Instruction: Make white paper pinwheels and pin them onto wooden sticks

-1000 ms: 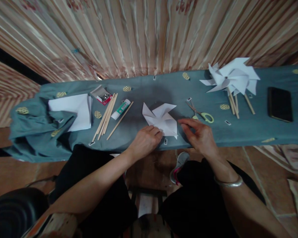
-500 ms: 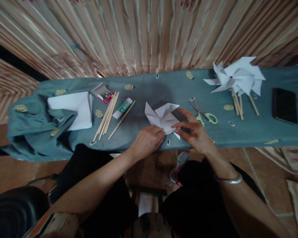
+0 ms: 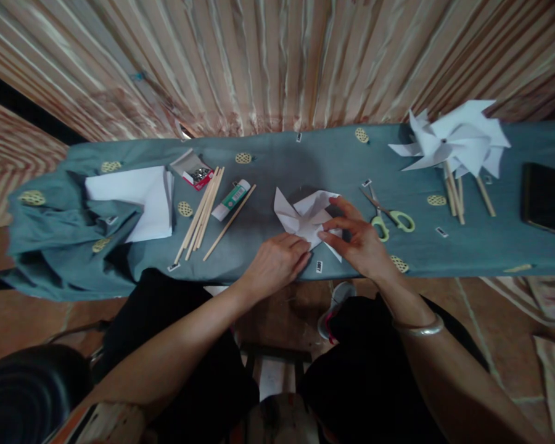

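A white paper pinwheel [image 3: 308,223] lies on the cloth in front of me, its blades folded in toward the middle and no stick on it. My left hand [image 3: 278,259] is closed, its fingertips gripping the pinwheel's near edge. From the right, my right hand [image 3: 361,244] has thumb and fingers bent around a blade, pinching the paper. Just beyond that hand rest scissors with green handles [image 3: 388,217]. A glue stick [image 3: 232,198] and a single wooden stick [image 3: 229,223] lie to the left of the pinwheel.
Farther left are a bundle of wooden sticks [image 3: 200,216], an open box of pins [image 3: 195,171] and stacked white paper [image 3: 150,206]. Finished pinwheels on sticks [image 3: 462,139] and a dark phone [image 3: 544,197] lie to the right on the green cloth [image 3: 268,154]. A curtain [image 3: 277,68] hangs behind.
My right hand has shifted slightly left and inward over the pinwheel, and its fingers have closed on a right-hand blade. My left hand keeps its hold. The view has moved slightly.
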Available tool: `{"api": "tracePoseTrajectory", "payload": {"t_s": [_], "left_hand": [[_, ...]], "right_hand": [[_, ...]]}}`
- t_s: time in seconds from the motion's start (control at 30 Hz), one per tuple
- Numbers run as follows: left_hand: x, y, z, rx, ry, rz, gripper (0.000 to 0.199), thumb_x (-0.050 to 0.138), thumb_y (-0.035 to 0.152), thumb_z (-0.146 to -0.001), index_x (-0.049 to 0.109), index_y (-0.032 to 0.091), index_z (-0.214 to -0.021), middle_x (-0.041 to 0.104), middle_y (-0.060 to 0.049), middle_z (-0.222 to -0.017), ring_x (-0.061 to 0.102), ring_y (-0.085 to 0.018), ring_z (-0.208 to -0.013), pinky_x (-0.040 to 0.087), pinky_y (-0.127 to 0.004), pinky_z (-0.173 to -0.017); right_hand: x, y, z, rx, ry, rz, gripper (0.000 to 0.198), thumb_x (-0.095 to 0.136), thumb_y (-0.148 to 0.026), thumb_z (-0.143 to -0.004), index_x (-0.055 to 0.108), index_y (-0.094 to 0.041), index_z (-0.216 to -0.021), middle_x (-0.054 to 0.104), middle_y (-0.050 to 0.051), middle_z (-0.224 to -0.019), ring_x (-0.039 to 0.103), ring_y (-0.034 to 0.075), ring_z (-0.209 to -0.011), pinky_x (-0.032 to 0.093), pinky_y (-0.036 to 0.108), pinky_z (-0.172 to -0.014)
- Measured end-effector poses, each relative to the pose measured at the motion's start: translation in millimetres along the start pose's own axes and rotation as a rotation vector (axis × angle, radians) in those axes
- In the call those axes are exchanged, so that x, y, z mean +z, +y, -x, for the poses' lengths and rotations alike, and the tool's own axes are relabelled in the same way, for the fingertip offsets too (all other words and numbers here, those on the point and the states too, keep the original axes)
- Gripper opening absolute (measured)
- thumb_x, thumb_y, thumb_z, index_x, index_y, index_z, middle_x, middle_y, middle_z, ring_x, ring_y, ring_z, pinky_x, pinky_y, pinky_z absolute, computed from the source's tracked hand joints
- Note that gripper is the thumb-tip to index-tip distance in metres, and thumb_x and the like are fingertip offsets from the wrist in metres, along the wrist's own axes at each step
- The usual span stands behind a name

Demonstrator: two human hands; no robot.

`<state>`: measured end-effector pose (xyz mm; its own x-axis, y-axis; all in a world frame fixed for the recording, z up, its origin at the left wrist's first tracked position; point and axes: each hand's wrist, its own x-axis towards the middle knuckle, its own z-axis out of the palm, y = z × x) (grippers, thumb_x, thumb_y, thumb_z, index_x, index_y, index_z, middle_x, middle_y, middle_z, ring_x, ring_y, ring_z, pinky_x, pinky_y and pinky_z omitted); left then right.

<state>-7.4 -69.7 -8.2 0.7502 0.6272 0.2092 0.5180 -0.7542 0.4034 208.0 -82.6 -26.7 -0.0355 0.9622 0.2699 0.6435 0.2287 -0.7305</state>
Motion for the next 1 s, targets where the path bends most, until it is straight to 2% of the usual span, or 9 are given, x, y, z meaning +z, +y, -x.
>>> {"api": "tracePoseTrajectory", "payload": {"t_s": [0.17,0.4,0.6,1.0], "left_hand": [[2.4,-1.3,4.1,0.008,0.061,0.067,0.028,0.05,0.024,-0.1,0.058,0.014,-0.125,0.072,-0.009,-0.11,0.069,-0.02,-0.098,0.058,-0.034,-0.085],[4.5,-2.7,2.3,0.02,0.05,0.063,0.019,0.05,0.02,-0.099,0.067,0.014,-0.107,0.072,-0.009,-0.105,0.069,-0.021,-0.095,0.059,-0.034,-0.084],[5.0,-4.4,2.2,0.023,0.061,0.101,0.022,0.052,0.02,-0.098,0.066,0.013,-0.114,0.072,-0.009,-0.104,0.069,-0.021,-0.096,0.058,-0.034,-0.085],[4.8,-5.2,-0.5,0.002,0.025,0.093,0.022,0.049,0.02,-0.099,0.069,0.014,-0.106,0.071,-0.008,-0.099,0.068,-0.02,-0.095,0.058,-0.033,-0.086]], "right_hand": [[9.0,-5.8,-2.3,-0.027,0.054,0.132,0.007,0.072,-0.03,-0.083,0.075,-0.024,-0.081,0.057,0.008,-0.145,0.043,0.034,-0.144,0.04,0.06,-0.115],[14.8,-16.6,2.4,-0.042,0.053,0.291,0.013,0.065,-0.029,-0.088,0.072,-0.02,-0.081,0.054,0.012,-0.148,0.039,0.036,-0.146,0.037,0.061,-0.115],[19.3,-19.3,3.3,-0.004,0.082,0.341,0.013,0.062,-0.027,-0.088,0.071,-0.021,-0.08,0.056,0.012,-0.146,0.04,0.035,-0.145,0.039,0.06,-0.113],[24.1,-23.3,2.4,0.028,0.126,0.317,0.013,0.063,-0.024,-0.084,0.069,-0.022,-0.072,0.06,0.014,-0.142,0.044,0.036,-0.143,0.042,0.061,-0.109]]}}
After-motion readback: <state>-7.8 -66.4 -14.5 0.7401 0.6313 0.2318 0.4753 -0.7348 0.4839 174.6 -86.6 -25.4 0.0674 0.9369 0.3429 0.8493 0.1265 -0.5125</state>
